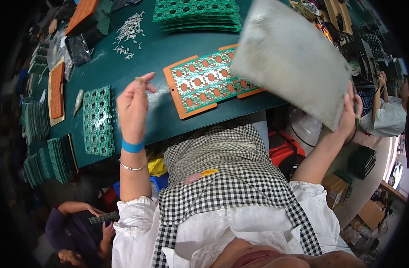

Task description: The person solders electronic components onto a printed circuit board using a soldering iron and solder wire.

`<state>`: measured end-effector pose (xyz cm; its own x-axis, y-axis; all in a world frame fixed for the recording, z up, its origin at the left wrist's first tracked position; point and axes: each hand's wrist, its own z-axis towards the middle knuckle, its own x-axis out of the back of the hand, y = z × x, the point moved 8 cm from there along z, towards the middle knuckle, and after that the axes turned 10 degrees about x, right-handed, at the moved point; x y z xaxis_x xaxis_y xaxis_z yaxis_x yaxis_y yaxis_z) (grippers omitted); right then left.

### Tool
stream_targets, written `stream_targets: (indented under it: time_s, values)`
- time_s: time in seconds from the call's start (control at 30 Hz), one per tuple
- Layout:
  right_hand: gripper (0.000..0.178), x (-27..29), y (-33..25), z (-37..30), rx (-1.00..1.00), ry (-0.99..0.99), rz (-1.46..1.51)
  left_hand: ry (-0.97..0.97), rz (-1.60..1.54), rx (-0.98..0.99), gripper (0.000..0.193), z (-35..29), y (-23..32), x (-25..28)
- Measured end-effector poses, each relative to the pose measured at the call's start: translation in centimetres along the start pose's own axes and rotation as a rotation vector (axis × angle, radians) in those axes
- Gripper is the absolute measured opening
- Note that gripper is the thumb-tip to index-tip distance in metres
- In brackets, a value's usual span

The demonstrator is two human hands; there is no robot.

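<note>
My right hand (348, 111) grips a large flat grey metal-like plate (294, 62) by its near right edge. The plate is tilted and covers the right end of a green circuit board panel (211, 77) with rows of round holes. This panel lies in an orange fixture (180, 110) on the table. Left of the fixture, my left hand (135, 105) is raised over the table, its fingers loosely bent and apart, holding nothing I can see. One of its fingers wears a small tan cover. A blue band and a bracelet circle that wrist.
A stack of green panels (198, 15) stands at the back, beside a pile of small white parts (130, 31). Another panel (98, 120) lies at left, near an orange block (56, 91) and racked panels (34, 118). A co-worker (75, 228) holds a board at lower left; another person (387, 114) is at right.
</note>
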<state>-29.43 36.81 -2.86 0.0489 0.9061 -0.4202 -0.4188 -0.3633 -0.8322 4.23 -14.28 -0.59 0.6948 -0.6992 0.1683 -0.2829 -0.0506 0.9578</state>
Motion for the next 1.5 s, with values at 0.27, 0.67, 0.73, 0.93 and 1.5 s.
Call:
stream_targets:
  time_s: [0.27,0.67,0.73,0.93,1.5]
  values:
    - [0.024,-19.5,8.5,-8.6,-0.304,-0.635,0.017,-0.178,-0.140,0.206,0.038,1.2,-2.8,-2.5]
    - [0.014,-19.3,8.1,-9.5,-0.121,-0.649,-0.244,-0.008,0.062,0.010,0.033,1.8,-4.5,-1.3]
    - [0.017,-19.1,7.7,-9.7,-0.111,-0.602,-0.186,0.021,0.041,-0.021,0.033,1.7,-4.0,-1.4]
    - [0.017,-18.2,8.1,-10.1,-0.189,-0.615,-0.218,-0.024,-0.008,0.005,0.033,1.0,-4.0,-1.7]
    - [0.028,-6.1,1.9,-4.3,-0.195,-0.189,0.105,-0.277,-0.078,-0.099,0.044,-3.7,4.4,-6.5]
